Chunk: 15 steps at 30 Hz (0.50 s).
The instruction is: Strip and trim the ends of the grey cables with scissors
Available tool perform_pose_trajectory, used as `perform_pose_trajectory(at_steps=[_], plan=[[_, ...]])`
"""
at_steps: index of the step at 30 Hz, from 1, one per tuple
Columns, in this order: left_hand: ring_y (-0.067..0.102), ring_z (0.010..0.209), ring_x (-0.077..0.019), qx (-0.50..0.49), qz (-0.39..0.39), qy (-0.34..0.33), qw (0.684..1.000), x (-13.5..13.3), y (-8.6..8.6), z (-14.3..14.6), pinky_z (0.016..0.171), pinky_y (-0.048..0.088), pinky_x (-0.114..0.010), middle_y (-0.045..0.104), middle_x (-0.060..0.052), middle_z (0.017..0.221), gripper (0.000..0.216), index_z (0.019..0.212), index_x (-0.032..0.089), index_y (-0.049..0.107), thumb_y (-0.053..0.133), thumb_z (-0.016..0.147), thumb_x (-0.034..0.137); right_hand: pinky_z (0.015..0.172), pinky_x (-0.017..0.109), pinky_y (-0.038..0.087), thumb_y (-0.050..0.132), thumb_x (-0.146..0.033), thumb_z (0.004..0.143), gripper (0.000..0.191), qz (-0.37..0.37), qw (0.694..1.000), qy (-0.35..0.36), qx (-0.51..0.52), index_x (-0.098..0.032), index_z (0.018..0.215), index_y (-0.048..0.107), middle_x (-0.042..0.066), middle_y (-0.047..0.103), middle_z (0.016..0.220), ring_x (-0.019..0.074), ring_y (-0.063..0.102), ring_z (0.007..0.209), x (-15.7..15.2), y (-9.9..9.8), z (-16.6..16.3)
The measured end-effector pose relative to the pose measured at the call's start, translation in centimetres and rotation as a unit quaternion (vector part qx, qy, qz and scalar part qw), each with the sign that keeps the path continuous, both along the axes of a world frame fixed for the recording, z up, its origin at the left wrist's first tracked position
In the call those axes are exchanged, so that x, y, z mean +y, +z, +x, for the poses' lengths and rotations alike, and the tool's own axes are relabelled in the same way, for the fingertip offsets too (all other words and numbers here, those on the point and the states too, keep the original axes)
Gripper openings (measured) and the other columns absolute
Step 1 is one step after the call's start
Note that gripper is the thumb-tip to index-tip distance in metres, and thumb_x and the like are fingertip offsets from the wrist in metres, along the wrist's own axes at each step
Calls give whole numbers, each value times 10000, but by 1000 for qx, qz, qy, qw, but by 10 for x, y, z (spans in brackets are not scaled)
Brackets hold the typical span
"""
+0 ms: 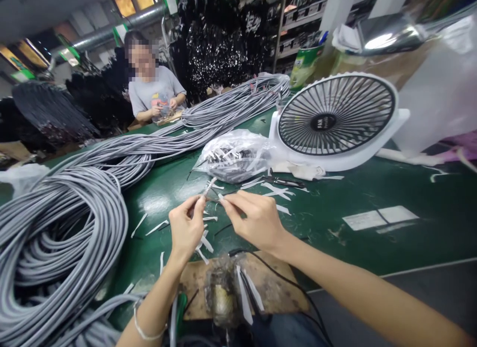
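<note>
My left hand [186, 226] is closed in a pinch on a thin wire with a white strip [208, 188] sticking up from its fingertips. My right hand [251, 218] pinches the other end of the same small piece, the fingertips of both hands almost touching above the green table [372, 188]. Below my hands a taped tool on a worn wooden block [227, 287] sits at the table's near edge, with a black cord running off it. Several white strips [276, 190] lie scattered around.
Large coils of grey cable [63, 227] cover the left side and stretch to the back. A clear plastic bag of small parts [233, 155] lies ahead, a white desk fan [337, 116] to its right. A person in a grey shirt [156, 96] works at the far side.
</note>
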<state>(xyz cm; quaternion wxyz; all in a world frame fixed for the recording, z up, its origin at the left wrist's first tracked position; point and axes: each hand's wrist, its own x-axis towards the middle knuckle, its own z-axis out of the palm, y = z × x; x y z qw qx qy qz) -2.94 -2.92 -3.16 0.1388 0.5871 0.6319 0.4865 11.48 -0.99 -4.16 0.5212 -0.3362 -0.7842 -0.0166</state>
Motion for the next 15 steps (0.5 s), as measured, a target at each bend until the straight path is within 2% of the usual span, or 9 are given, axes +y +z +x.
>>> perform_pose_trajectory(at_steps=[3, 7, 10, 15], plan=[[533, 452, -100, 9, 18, -5, 1000, -4, 1, 3, 417, 384, -177, 649, -13, 555, 267, 712, 119, 694, 531, 776, 320, 519, 221, 304, 485, -210, 872, 250, 20, 997, -60, -34, -156, 687, 644, 1, 592, 543, 93, 505, 479, 7, 1, 3], [593, 512, -115, 20, 44, -25, 999, -7, 0, 7, 484, 458, -180, 675, -23, 600, 202, 710, 130, 675, 557, 764, 285, 513, 234, 277, 469, -198, 885, 284, 57, 994, -72, -59, -151, 655, 629, -2, 562, 518, 93, 488, 483, 6, 2, 2], [590, 492, -107, 45, 62, -31, 997, -9, 0, 10, 476, 463, -175, 661, -14, 575, 181, 700, 136, 663, 559, 769, 267, 503, 246, 257, 455, -186, 889, 297, 67, 991, -83, -78, -157, 640, 614, -7, 536, 504, 95, 466, 475, 4, 4, 1], [580, 477, -94, 118, 96, -1, 988, -11, -1, 10, 454, 447, -166, 657, -16, 593, 135, 728, 135, 651, 565, 773, 228, 503, 265, 238, 453, -152, 873, 295, 83, 985, -101, -117, -160, 611, 587, -3, 520, 496, 107, 456, 480, 1, 3, 0]])
